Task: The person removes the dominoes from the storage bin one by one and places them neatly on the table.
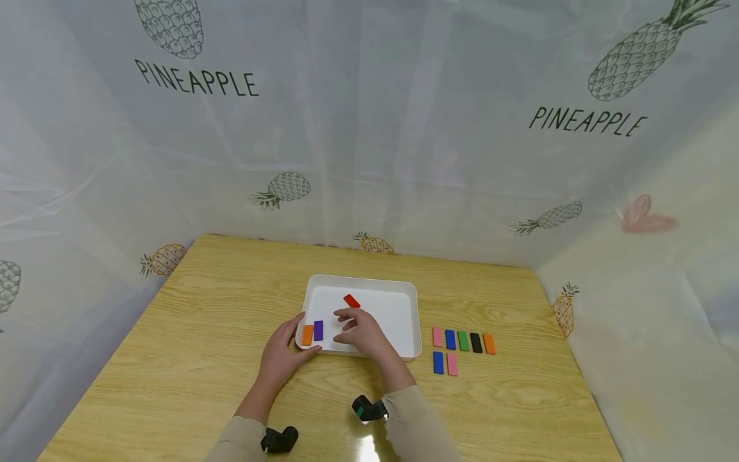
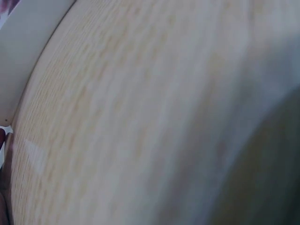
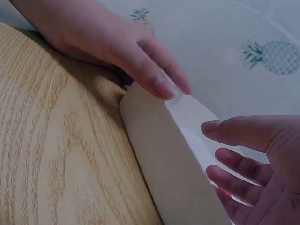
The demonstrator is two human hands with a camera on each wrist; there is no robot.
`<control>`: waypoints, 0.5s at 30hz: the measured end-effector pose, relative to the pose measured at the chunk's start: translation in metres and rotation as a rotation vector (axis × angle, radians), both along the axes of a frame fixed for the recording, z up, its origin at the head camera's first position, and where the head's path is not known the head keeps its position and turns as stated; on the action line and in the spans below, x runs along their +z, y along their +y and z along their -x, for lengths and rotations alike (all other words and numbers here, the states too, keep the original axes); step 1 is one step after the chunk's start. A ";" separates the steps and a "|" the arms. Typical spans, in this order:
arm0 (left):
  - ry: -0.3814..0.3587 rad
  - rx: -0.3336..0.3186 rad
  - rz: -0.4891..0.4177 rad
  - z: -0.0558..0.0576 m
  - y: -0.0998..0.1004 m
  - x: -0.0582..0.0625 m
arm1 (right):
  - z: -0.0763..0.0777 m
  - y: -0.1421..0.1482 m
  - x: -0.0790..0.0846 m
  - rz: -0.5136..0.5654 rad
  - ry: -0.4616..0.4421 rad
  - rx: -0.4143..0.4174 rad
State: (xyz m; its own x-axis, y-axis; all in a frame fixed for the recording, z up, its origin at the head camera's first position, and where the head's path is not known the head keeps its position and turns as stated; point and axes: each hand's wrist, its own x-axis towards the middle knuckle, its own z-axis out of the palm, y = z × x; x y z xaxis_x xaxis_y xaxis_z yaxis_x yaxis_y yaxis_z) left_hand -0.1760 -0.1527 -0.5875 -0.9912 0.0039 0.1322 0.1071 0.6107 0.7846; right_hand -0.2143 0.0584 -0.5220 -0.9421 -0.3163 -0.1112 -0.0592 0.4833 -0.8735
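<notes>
A shallow white tray lies on the wooden table. My left hand grips its near left corner, thumb along the front rim and fingers at the left side; the right wrist view shows the thumb over the rim of the tray wall. Inside, an orange tile and a purple tile stand side by side near that corner. My right hand hovers over the tray's middle, fingers loosely apart with nothing between them. Just beyond its fingertips a red tile lies slanted.
Right of the tray, a row on the table holds a pink tile, a blue tile, a green tile, a black tile and an orange tile. Below it lie another blue and pink tile. A pineapple-print curtain hangs behind.
</notes>
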 end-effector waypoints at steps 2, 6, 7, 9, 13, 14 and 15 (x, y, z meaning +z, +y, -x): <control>-0.002 0.001 -0.001 0.000 0.000 0.000 | 0.002 -0.003 -0.004 -0.032 -0.018 0.011; -0.002 0.001 -0.012 0.000 0.000 0.001 | 0.006 -0.009 -0.010 -0.085 -0.025 0.036; -0.002 0.000 -0.013 0.000 0.000 0.001 | 0.007 -0.010 -0.012 -0.096 -0.021 0.043; 0.000 0.000 -0.018 0.000 -0.001 0.000 | 0.010 -0.012 -0.014 -0.112 -0.006 0.062; 0.009 -0.002 -0.018 -0.001 -0.001 0.000 | 0.013 -0.016 -0.015 -0.165 0.022 0.119; 0.010 -0.002 -0.018 0.000 -0.001 0.000 | 0.013 -0.016 -0.016 -0.178 0.029 0.134; 0.011 -0.002 -0.016 0.000 -0.001 0.000 | 0.014 -0.017 -0.016 -0.190 0.036 0.146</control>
